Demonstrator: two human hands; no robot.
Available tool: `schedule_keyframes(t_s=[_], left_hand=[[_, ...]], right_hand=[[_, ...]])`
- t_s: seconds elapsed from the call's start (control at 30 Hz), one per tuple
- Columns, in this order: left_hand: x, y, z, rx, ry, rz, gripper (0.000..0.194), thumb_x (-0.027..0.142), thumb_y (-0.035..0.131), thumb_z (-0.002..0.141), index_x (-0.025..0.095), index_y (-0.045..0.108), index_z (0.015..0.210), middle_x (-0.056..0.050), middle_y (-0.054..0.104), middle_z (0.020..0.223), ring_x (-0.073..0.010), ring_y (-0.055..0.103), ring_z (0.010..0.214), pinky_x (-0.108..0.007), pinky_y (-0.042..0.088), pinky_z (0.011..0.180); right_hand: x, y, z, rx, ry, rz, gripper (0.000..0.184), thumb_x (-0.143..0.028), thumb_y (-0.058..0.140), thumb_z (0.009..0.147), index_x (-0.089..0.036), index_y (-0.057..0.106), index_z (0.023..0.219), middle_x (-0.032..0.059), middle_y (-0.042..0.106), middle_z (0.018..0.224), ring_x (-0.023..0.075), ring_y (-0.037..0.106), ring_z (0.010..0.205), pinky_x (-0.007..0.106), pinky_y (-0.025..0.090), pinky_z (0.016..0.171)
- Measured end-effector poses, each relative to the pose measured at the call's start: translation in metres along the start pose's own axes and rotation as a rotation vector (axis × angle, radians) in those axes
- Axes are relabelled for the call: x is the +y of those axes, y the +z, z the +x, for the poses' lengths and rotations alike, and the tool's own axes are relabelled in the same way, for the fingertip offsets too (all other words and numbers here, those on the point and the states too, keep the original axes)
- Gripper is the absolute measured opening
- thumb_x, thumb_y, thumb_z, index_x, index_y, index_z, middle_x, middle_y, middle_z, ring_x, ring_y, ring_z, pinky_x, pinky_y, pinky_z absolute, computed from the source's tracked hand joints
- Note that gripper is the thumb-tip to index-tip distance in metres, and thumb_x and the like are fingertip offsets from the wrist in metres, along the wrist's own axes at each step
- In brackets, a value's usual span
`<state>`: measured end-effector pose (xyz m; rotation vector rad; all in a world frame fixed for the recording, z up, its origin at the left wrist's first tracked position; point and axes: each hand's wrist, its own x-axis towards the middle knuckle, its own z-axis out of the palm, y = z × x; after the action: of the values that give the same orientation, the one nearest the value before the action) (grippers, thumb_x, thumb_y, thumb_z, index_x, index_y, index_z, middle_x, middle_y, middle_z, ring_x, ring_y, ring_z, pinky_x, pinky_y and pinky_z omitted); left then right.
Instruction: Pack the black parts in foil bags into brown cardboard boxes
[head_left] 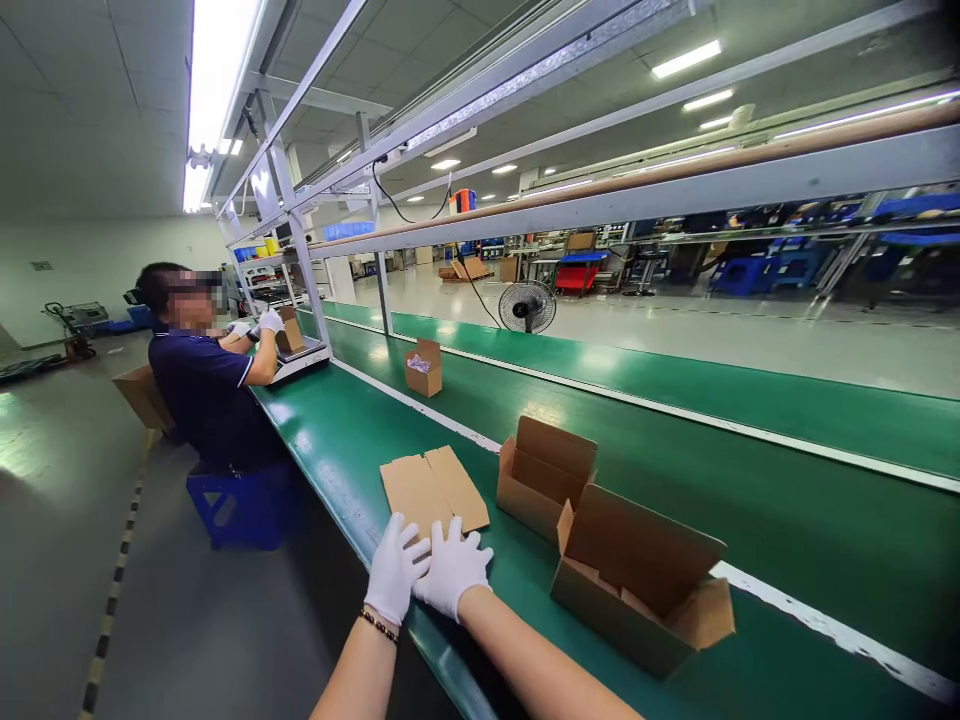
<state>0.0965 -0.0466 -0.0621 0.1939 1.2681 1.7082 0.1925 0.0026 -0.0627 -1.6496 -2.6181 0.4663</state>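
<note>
Left hand and right hand, spread open, gripping nothing, touch the near edge of flat cardboard.

A long green bench, split by white strips, carries a flat cardboard piece near its edge. Beside it stand two open brown boxes, a smaller one and a larger one, close together. Farther along, a small box of purple-and-white items sits beyond one strip, and a scale rests near the far end.
</note>
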Motion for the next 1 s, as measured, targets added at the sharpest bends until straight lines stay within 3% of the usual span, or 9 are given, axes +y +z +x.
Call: schedule_keyframes(t_s=[0.13, 0.2, 0.3, 0.5, 0.6, 0.7, 0.77, 0.9, 1.0], left_hand=[[-0.002, -0.008, -0.003, 0.067, 0.21, 0.026, 0.039, 0.031, 0.055, 0.092, 0.028, 0.051, 0.131, -0.005, 0.044, 0.148, -0.0188, 0.046, 0.133, -0.03, 0.04, 0.108], [0.0, -0.016, 0.002, 0.11, 0.247, 0.051, 0.042, 0.032, 0.051, 0.094, 0.029, 0.047, 0.136, -0.002, 0.038, 0.154, -0.0176, 0.037, 0.14, -0.029, 0.032, 0.114], [-0.001, -0.024, 0.012, 0.11, 0.218, 0.098, 0.049, 0.034, 0.044, 0.095, 0.025, 0.038, 0.143, -0.01, 0.039, 0.153, -0.0222, 0.044, 0.136, -0.036, 0.038, 0.111], [-0.013, -0.028, 0.018, 0.017, 0.269, 0.277, 0.055, 0.035, 0.035, 0.096, 0.024, 0.026, 0.15, -0.012, 0.044, 0.149, -0.0192, 0.051, 0.13, -0.032, 0.045, 0.104], [-0.014, -0.028, 0.018, -0.013, 0.322, 0.443, 0.056, 0.037, 0.042, 0.094, 0.019, 0.035, 0.146, -0.013, 0.041, 0.151, -0.0237, 0.044, 0.136, -0.037, 0.038, 0.111], [-0.009, -0.028, 0.023, -0.014, 0.372, 0.626, 0.056, 0.033, 0.06, 0.083, 0.014, 0.05, 0.134, -0.014, 0.034, 0.155, -0.0275, 0.022, 0.146, -0.041, 0.014, 0.121], [-0.004, -0.027, 0.027, -0.033, 0.379, 0.71, 0.046, 0.029, 0.065, 0.077, 0.015, 0.061, 0.12, -0.014, 0.042, 0.15, -0.0295, 0.017, 0.148, -0.045, 0.005, 0.122], [0.012, -0.023, 0.034, -0.061, 0.358, 0.725, 0.022, 0.025, 0.065, 0.076, 0.017, 0.069, 0.096, -0.015, 0.063, 0.129, -0.0305, 0.031, 0.142, -0.044, 0.013, 0.121], [0.02, -0.016, 0.035, 0.012, 0.355, 0.61, 0.034, 0.034, 0.056, 0.086, 0.018, 0.061, 0.116, -0.013, 0.058, 0.135, -0.0265, 0.04, 0.138, -0.041, 0.029, 0.116]], right_hand=[[-0.003, 0.001, 0.002, 0.009, 0.008, -0.006, 0.086, -0.04, 0.072, 0.054, -0.014, 0.052, 0.134, 0.0246, 0.035, 0.146, 0.0508, 0.04, 0.121, 0.061, 0.031, 0.09], [0.0, -0.001, 0.003, 0.013, -0.004, 0.016, 0.094, -0.044, 0.076, 0.047, -0.016, 0.051, 0.134, 0.0239, 0.037, 0.145, 0.0508, 0.042, 0.118, 0.061, 0.032, 0.089], [0.002, -0.006, 0.002, 0.043, -0.027, 0.071, 0.097, -0.056, 0.075, 0.045, -0.013, 0.054, 0.129, 0.0245, 0.04, 0.14, 0.0486, 0.047, 0.113, 0.058, 0.033, 0.09], [0.008, -0.023, 0.005, 0.052, -0.054, 0.271, 0.075, -0.051, 0.068, 0.059, -0.013, 0.058, 0.123, 0.0193, 0.053, 0.124, 0.0401, 0.056, 0.107, 0.049, 0.04, 0.092], [0.017, -0.037, 0.009, 0.013, -0.096, 0.407, 0.078, -0.055, 0.066, 0.065, -0.015, 0.053, 0.131, 0.0172, 0.051, 0.13, 0.0331, 0.058, 0.113, 0.04, 0.043, 0.094], [0.027, -0.052, 0.008, -0.014, -0.142, 0.524, 0.083, -0.057, 0.061, 0.071, -0.009, 0.048, 0.137, 0.0176, 0.047, 0.138, 0.0273, 0.051, 0.125, 0.032, 0.04, 0.102], [0.033, -0.06, 0.006, -0.024, -0.161, 0.573, 0.084, -0.058, 0.058, 0.075, -0.007, 0.045, 0.14, 0.0176, 0.045, 0.141, 0.0252, 0.046, 0.131, 0.031, 0.036, 0.107], [0.039, -0.059, -0.002, -0.061, -0.19, 0.591, 0.088, -0.059, 0.065, 0.069, -0.006, 0.047, 0.138, 0.0185, 0.048, 0.138, 0.0276, 0.049, 0.126, 0.034, 0.038, 0.106], [0.036, -0.046, -0.011, -0.082, -0.188, 0.559, 0.093, -0.055, 0.076, 0.056, -0.01, 0.052, 0.135, 0.0185, 0.049, 0.134, 0.0326, 0.053, 0.119, 0.039, 0.04, 0.102]])
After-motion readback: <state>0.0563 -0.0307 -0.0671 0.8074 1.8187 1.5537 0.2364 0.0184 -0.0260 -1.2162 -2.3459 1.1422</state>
